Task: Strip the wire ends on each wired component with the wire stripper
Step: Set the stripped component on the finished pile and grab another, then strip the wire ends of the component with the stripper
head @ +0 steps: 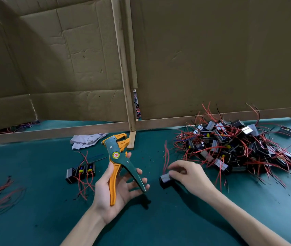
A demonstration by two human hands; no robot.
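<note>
Now at the pick-up step; my left hand point(116, 189) holds the wire stripper point(118, 157) upright over the tabletop point(159, 219) near its middle, head up, handles apart; thumb lies along the orange handle, fingers loosely spread and hooked round the green one; not squeezing. My right hand point(189, 176) pinches one component point(165, 179) with curled fingertips; it sits on the tabletop just right of the stripper, its red wires point(166, 157) pointing toward the far edge. Big pile point(238, 146) of components near the far right corner; three components point(81, 172) in a row left of the stripper, whether stripped I cannot tell. Next, I reckon: lift the component, feed a wire end into the stripper's mouth, squeeze; needs the thin lead lined up and the body held steady.
</note>
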